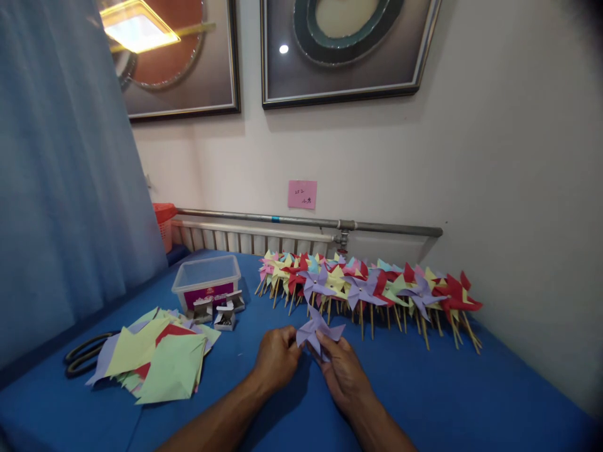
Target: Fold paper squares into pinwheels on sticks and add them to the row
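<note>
A purple paper pinwheel [313, 328] is between my hands above the blue cloth. My right hand [346, 373] grips it from the right, thumb on the front and fingers behind. Close against its left side is my left hand [279, 356], closed with the fingertips together; whatever they hold is hidden. No stick shows on this pinwheel. Just behind stand many finished pinwheels [362, 290] on wooden sticks, in red, purple, yellow, green, pink and blue.
To the left lies a loose pile of coloured paper [174, 364], partly over black-handled scissors [85, 356]. Small open boxes [225, 318] stand before a clear plastic tub [207, 274]. A blue curtain [70, 176] hangs at left. Pipes [301, 221] and a radiator [245, 240] run along the wall.
</note>
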Demonstrator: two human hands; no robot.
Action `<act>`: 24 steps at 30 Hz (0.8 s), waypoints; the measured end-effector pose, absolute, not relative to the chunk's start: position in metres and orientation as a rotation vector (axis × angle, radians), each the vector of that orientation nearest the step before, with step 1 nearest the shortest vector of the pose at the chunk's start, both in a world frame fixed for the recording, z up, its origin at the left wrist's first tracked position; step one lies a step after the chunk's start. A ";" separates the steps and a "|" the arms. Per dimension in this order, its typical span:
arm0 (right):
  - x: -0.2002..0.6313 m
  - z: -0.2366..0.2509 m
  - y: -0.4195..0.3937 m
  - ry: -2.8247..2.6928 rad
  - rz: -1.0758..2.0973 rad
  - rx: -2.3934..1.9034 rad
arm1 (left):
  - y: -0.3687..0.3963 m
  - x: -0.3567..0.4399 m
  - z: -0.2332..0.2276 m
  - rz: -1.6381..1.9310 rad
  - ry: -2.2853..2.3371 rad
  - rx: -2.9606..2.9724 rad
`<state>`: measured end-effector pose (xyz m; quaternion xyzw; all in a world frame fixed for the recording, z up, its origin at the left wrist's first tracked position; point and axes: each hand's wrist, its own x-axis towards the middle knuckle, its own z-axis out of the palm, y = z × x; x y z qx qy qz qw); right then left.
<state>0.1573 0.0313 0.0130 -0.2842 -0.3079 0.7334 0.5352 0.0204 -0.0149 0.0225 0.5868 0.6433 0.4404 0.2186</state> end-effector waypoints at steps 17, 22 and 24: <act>0.157 0.012 0.032 -0.714 1.747 -0.672 | -0.015 0.021 0.023 1.241 1.768 1.616; 0.157 0.013 0.032 -0.724 1.745 -0.672 | -0.015 0.021 0.022 1.250 1.745 1.609; 0.156 0.013 0.032 -0.732 1.741 -0.679 | -0.014 0.021 0.021 1.255 1.730 1.600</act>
